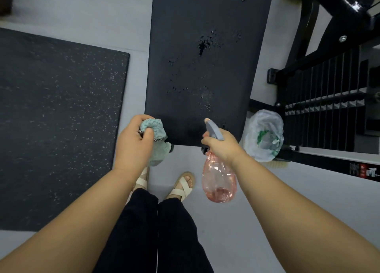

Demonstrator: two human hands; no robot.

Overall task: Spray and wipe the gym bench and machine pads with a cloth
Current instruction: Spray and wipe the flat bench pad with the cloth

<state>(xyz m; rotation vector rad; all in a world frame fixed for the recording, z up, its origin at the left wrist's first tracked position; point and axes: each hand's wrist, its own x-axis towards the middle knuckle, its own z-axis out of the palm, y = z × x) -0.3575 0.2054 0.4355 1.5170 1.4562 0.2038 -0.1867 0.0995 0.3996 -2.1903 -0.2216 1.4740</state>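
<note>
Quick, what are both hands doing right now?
Left hand: closed, holding the cloth.
Right hand: closed, holding the spray bottle.

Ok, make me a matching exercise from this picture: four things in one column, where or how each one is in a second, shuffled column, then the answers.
1 cloth
2 spray bottle
3 bench pad
4 plastic bag

A dotted with droplets
B held by the right hand
C just right of the pad's near corner
D bunched in the left hand

Pairs: 1-D, 2-B, 3-A, 4-C.
</note>
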